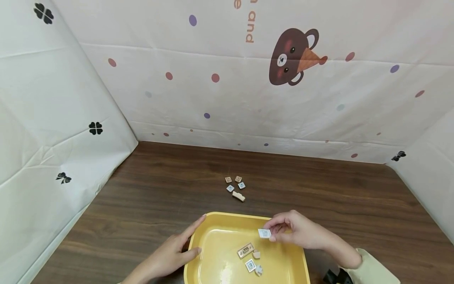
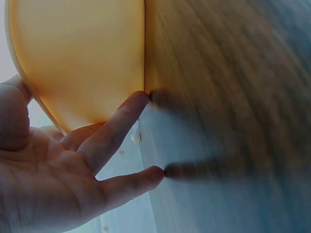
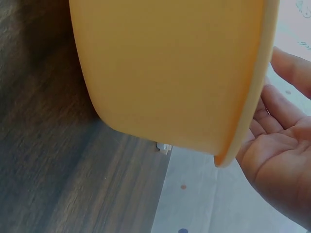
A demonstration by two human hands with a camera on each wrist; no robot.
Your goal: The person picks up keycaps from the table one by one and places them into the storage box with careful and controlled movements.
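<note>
My right hand (image 1: 296,230) pinches a small flat white square piece (image 1: 264,233) with a faint printed pattern, above the right part of a yellow tray (image 1: 227,217). At the tray's left side is my left hand (image 1: 170,252), its thumb over the rim and its other fingers along the outside wall. In the left wrist view, two fingertips of the left hand (image 2: 63,170) reach the tabletop. Inside the tray lie a rectangular printed piece (image 1: 245,250), a white square piece (image 1: 250,265), a small beige piece (image 1: 256,254) and a pale piece (image 1: 259,270).
Beyond the tray, several small square pieces (image 1: 230,188) and a long cream piece (image 1: 239,196) lie on the dark wooden table (image 1: 170,177). White printed cloth (image 1: 198,94) hangs behind and at both sides. A black object (image 1: 337,277) shows near the right sleeve (image 1: 372,268).
</note>
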